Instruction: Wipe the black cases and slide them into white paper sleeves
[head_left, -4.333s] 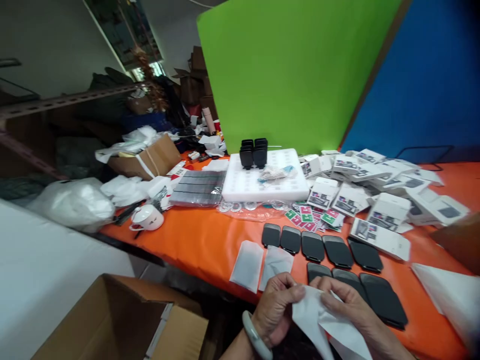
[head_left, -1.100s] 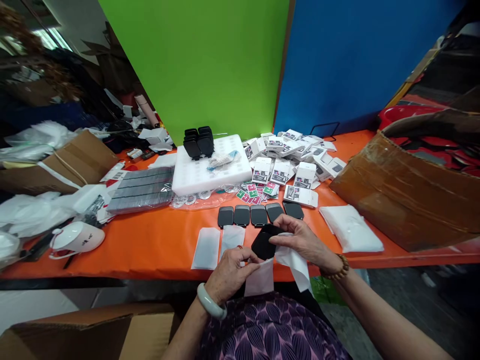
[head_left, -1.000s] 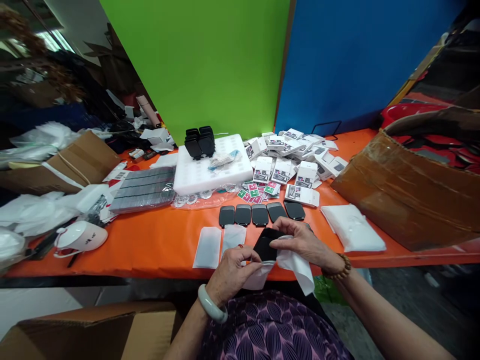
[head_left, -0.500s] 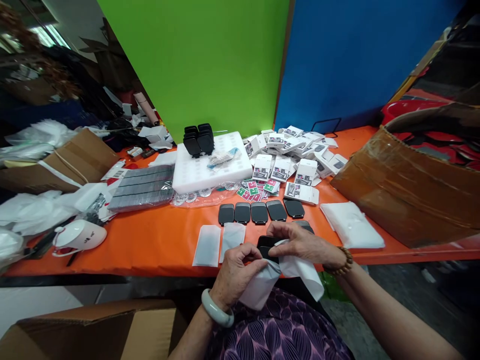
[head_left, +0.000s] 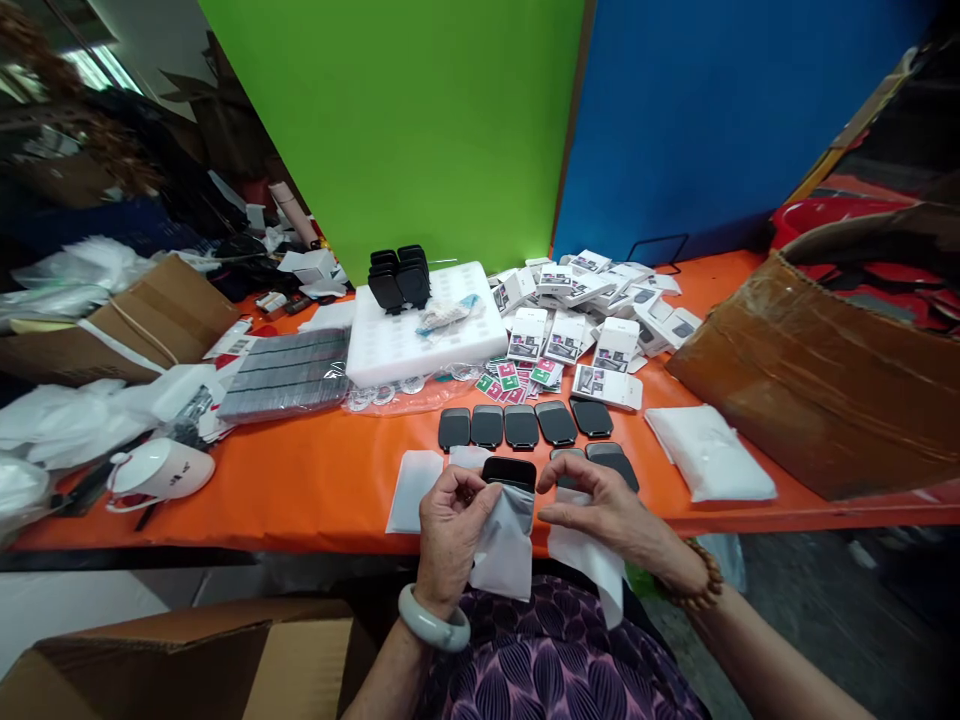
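Note:
My left hand [head_left: 448, 530] pinches the mouth of a thin white sleeve [head_left: 502, 560]. Out of its top sticks a flat black rounded device [head_left: 511, 472], partly inside. Just to the right, my right hand [head_left: 619, 515] has thumb and forefinger apart, clear of that device. Loose white sleeves [head_left: 589, 555] hang under its palm, apparently held by the other fingers, which are hidden. Beyond the hands lies a row of several black devices [head_left: 520, 427], with another device [head_left: 611, 462] nearer. Left of my left hand, a white sleeve [head_left: 416, 490] lies flat with something grey inside.
Small white printed boxes [head_left: 585, 290] are heaped at the back. A white foam block [head_left: 427, 345] bears more black devices. To the right are a white packet [head_left: 709, 455] and a large carton [head_left: 810, 390]. A white mug [head_left: 169, 470] stands at left, an open carton [head_left: 300, 660] below.
The black device has slid partly into the sleeve, which my left hand has shifted left. My right hand has let go of the device and moved away to the right, carrying the loose sleeves.

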